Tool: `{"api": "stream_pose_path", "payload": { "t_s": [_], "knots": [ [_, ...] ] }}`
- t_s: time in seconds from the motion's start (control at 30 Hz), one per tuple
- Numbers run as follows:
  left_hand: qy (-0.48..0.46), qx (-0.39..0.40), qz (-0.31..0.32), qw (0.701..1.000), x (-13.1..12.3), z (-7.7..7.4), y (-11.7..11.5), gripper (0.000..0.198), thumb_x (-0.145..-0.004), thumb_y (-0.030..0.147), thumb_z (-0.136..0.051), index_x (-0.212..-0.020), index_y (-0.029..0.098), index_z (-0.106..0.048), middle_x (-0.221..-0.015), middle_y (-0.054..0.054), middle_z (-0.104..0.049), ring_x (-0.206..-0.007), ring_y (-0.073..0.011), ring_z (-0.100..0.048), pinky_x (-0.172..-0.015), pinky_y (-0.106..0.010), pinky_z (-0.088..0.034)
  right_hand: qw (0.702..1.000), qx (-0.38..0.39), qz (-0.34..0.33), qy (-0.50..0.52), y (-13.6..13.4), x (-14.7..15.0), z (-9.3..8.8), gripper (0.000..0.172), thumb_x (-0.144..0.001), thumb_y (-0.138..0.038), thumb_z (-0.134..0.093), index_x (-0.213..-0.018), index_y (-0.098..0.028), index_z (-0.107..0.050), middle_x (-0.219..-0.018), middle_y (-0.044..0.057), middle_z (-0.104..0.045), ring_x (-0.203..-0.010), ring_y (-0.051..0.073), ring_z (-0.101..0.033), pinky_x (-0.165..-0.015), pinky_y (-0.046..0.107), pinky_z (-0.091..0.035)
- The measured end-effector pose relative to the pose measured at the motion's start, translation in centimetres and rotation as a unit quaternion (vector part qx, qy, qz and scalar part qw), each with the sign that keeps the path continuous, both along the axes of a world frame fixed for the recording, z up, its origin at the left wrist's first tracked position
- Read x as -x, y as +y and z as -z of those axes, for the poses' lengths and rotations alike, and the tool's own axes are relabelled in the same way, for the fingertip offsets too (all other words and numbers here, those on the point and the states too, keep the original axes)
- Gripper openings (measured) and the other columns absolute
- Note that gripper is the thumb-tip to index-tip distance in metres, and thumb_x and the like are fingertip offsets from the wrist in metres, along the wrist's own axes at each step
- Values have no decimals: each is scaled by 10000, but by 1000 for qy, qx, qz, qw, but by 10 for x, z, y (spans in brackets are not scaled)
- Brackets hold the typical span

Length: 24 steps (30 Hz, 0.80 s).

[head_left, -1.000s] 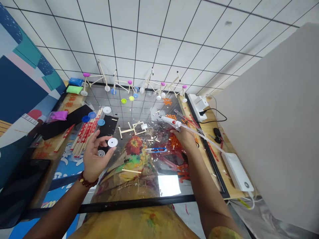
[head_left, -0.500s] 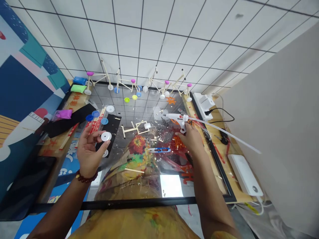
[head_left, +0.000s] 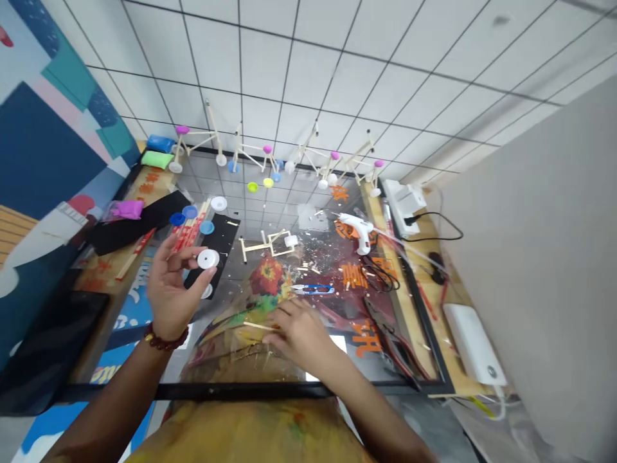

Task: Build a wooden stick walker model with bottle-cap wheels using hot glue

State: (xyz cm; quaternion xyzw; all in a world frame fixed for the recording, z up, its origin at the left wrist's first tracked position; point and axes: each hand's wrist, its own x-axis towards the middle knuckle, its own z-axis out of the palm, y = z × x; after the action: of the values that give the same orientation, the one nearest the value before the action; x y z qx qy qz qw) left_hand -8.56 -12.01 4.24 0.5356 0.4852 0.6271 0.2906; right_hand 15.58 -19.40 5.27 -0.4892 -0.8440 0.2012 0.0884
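Note:
My left hand (head_left: 171, 289) is raised over the left side of the glass table (head_left: 337, 308), palm up, pinching a small white plastic cap (head_left: 207, 259) between thumb and fingertips. My right hand (head_left: 296, 331) lies low near the table's front, fingers reaching onto a thin wooden stick (head_left: 258, 326) that rests flat on the glass. A white glue gun (head_left: 357, 226) stands by itself on the table to the right. Blue snips (head_left: 313, 289) lie just beyond my right hand. A half-built stick frame (head_left: 267, 244) with a white cap sits at mid table.
Several stick-and-cap models (head_left: 289, 164) line the tiled back wall. A bundle of sticks (head_left: 190, 228), loose blue and white caps, black sheets (head_left: 135, 225) and coloured clay (head_left: 157, 159) lie left. A power strip (head_left: 407, 199), cables and a white power bank (head_left: 475, 350) run along the right edge.
My right hand has set the glue gun down on the table and drawn back toward me to the stick near the front. My left hand keeps holding the white cap.

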Motion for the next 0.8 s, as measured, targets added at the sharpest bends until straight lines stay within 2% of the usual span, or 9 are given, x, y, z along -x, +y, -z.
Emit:
{"api": "stream_pose_path", "payload": {
  "t_s": [0.1, 0.17, 0.23, 0.3, 0.37, 0.47, 0.53, 0.6, 0.8],
  "knots": [
    [1, 32, 24, 999, -10, 0, -7, 794, -693, 156, -831, -1398, 252, -479, -1041, -46, -723, -804, -138, -574, -838, -334, -476, 1000, 12, -13, -15, 2, 2, 11, 78, -873, -285, -707, -855, -211, -688, -858, 43, -690, -854, 219, -616, -799, 353, -460],
    [-5, 64, 49, 997, -20, -2, -14, 777, -699, 163, -827, -1389, 242, -479, -1029, -41, -725, -804, -137, -568, -853, -335, -468, 1000, -1, -5, 0, 3, -1, 15, 67, -891, -223, -662, -826, -207, -662, -846, 42, -682, -848, 217, -609, -801, 354, -451],
    [-32, 105, 76, 991, -30, -5, -20, 777, -694, 158, -832, -1382, 237, -480, -1025, -33, -729, -824, -132, -568, -893, -328, -459, 998, -19, 31, 42, 4, -5, 16, 60, -911, -191, -612, -855, -203, -630, -849, 44, -680, -835, 213, -606, -775, 343, -445],
    [-121, 178, 100, 971, -41, -10, -25, 761, -694, 171, -840, -1369, 240, -495, -1031, -28, -729, -853, -128, -587, -903, -313, -468, 989, -40, 90, 108, 5, -9, 13, 65, -944, -180, -550, -902, -203, -595, -843, 37, -682, -790, 195, -606, -724, 317, -439],
    [-256, 274, 122, 919, -49, -15, -27, 661, -709, 207, -833, -1309, 230, -557, -1030, -34, -721, -841, -126, -609, -826, -283, -498, 972, -79, 134, 177, 7, -12, 7, 76, -968, -185, -509, -942, -212, -575, -839, 26, -688, -760, 177, -610, -701, 302, -433],
    [-431, 403, 168, 789, -59, -22, -26, 342, -752, 236, -790, -1070, 176, -677, -931, -49, -697, -740, -116, -604, -671, -247, -509, 946, -170, 148, 233, 9, -11, -3, 69, -957, -176, -526, -957, -225, -574, -806, 13, -681, -732, 165, -602, -701, 305, -418],
    [-489, 448, 186, 725, -64, -23, -25, 178, -782, 221, -758, -931, 152, -690, -831, -46, -669, -688, -109, -589, -628, -235, -512, 935, -222, 143, 235, 10, -9, -9, 76, -939, -158, -553, -960, -225, -580, -765, 7, -670, -684, 161, -577, -677, 310, -396],
    [-510, 465, 183, 701, -69, -23, -24, 120, -800, 199, -739, -892, 144, -686, -775, -38, -650, -666, -102, -584, -618, -224, -518, 931, -256, 135, 221, 12, -7, -11, 80, -929, -150, -569, -959, -222, -586, -743, 7, -671, -654, 160, -561, -661, 316, -380],
    [-510, 481, 175, 691, -79, -22, -25, 103, -793, 173, -741, -861, 133, -675, -718, -20, -608, -625, -90, -548, -551, -204, -475, 935, -279, 125, 178, 16, -5, -7, 62, -943, -161, -568, -968, -210, -599, -742, 21, -694, -664, 166, -565, -664, 324, -366]
  ]
}}
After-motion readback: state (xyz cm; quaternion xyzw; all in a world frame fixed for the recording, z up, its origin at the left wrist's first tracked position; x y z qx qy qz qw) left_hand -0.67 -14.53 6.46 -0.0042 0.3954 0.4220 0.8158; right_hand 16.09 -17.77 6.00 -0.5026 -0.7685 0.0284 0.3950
